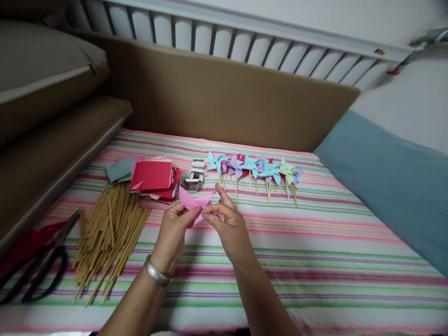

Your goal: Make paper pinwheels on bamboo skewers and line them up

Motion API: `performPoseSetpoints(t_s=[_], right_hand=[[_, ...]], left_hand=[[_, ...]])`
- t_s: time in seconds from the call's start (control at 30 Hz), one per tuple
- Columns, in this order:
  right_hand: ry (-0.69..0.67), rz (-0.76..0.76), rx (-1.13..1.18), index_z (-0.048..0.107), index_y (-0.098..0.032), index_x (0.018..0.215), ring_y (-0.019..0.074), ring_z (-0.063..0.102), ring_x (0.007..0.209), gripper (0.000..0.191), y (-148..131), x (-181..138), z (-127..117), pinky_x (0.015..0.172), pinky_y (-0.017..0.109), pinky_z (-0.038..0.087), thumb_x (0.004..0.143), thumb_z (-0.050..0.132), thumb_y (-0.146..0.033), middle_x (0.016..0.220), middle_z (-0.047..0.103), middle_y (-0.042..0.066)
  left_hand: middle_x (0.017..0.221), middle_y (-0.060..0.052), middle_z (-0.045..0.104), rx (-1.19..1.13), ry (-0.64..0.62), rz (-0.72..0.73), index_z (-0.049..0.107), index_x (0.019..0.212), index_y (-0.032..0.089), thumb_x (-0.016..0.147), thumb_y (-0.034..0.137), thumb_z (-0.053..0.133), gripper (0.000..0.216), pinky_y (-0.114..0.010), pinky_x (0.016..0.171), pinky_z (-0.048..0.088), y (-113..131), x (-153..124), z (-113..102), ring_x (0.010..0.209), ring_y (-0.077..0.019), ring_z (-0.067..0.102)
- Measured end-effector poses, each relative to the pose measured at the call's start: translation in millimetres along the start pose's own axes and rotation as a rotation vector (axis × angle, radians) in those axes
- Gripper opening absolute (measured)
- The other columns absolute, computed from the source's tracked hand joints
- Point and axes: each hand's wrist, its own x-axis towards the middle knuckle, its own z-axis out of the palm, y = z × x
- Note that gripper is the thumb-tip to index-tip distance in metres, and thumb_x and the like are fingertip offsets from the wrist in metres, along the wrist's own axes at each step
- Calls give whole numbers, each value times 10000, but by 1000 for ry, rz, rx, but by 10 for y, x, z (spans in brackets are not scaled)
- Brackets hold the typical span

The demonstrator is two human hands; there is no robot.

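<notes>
Between both hands is a piece of pink paper [191,200], cut and partly folded, its corners standing up. My left hand [177,224], with a silver bracelet at the wrist, pinches its left side between thumb and fingers. From the right, my right hand [227,219] grips the paper's folded edge with thumb and index finger. Just beyond lie small opened boxes [196,175], whose contents I cannot make out. Finished paper pinwheels [250,163] on sticks lie in a row behind my right hand, in blue, purple, red and green.
Left of my hands are a stack of coloured paper squares [152,175] and a pile of thin wooden sticks [108,233]. Black-handled scissors [45,266] lie at the far left near red material [28,247]. A brown board [224,98] stands along the back of the striped cloth [315,233].
</notes>
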Motion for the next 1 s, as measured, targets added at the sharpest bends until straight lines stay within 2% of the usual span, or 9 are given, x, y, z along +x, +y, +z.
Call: performPoseSetpoints(t_s=[0.17,0.33,0.67,0.87,1.0], right_hand=[[-10,47,14,713,-233,730,235,304,1351,62,51,-2,26,1064,379,274,722,651,-226,1463,349,47],[-23,41,33,686,-228,724,228,309,1349,35,80,0,37,1045,381,302,725,652,-224,1431,399,57],[28,-89,-64,669,-221,714,228,321,1340,65,36,-25,82,1094,407,220,756,619,-214,1439,386,56],[48,-42,-21,671,-229,727,219,315,1345,48,67,-27,87,1088,389,236,751,629,-229,1438,390,48],[33,13,-11,679,-224,725,227,332,1334,55,79,-17,72,1077,389,246,747,635,-249,1419,416,61]], left_hand=[[726,-4,714,-6,-25,-4,730,759,166,651,188,726,111,-233,692,438,32,-1,-23,668,-112,588],[596,29,647,-5,-39,-1,712,676,157,639,192,732,55,-209,593,393,76,-25,-37,545,-76,499],[585,39,616,50,10,31,725,712,169,642,190,722,73,-198,561,358,83,-22,-30,533,-68,448],[502,66,517,90,1,52,712,666,170,653,190,713,24,-185,511,308,70,-28,-24,494,-55,371],[517,59,516,114,-13,56,697,648,159,660,199,705,42,-187,508,296,59,-21,-38,502,-56,364]])
